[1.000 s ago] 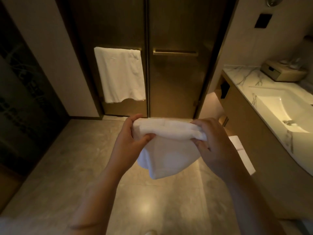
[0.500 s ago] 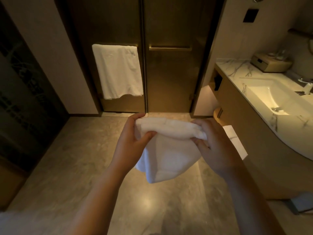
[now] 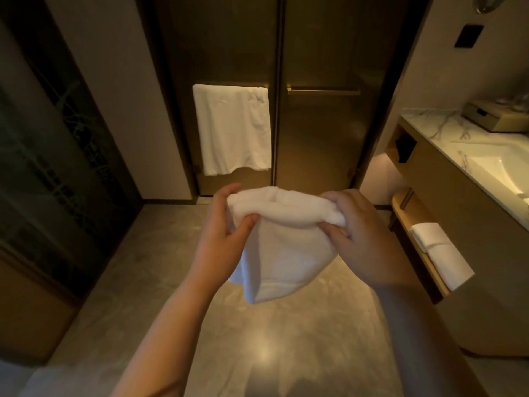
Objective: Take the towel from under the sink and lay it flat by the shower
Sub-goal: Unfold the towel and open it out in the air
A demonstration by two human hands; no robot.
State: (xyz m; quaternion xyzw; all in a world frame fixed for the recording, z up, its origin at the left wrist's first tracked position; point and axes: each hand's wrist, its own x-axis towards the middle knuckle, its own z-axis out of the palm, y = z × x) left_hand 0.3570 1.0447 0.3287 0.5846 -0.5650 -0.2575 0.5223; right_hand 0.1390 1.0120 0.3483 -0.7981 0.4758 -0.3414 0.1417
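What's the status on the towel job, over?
Both gripping: left hand, right hand, on towel top edge. Towel hangs mid-air, bunched, not yet on floor. Nothing seen blocking path to glass doors.

I see a dim bathroom in warm light. The polished stone floor [image 3: 300, 339] carries a bright glare spot. Ahead stand two dark glass doors [image 3: 320, 144], a white hanging towel [image 3: 233, 130] on the left one's bar. At right, a marble worktop [image 3: 429, 124] holds a lit sink [image 3: 495, 176] and a box [image 3: 492, 120]; a dark patterned panel [image 3: 57, 167] fills the left.
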